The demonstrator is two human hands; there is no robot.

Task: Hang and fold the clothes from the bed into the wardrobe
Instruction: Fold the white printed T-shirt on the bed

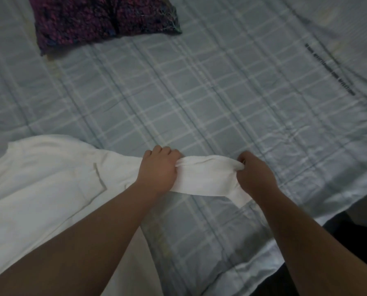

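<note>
Shirt: white shirt (50, 184) spread at 8 o'clock on the bed (178, 92), one sleeve pulled taut between both hands.
Left hand (159, 169): fist closed round the sleeve's inner end.
Right hand (255, 176): pinching the outer end.
Waiting: purple knit (97, 20) at 11 o'clock; grey tee (349, 50) at 2 o'clock.
Progress: looks early; the shirt's fold is barely begun and three garments lie on the bed. Wardrobe out of view.

The shirt (50, 189) is white cloth, matt and soft, creased where it is bunched. The sheet (178, 92) is thin, smooth checked cloth with a faint sheen. The purple knit (97, 18) looks rough and nubbly; the tee (338, 28) is smooth, matt cloth.
</note>
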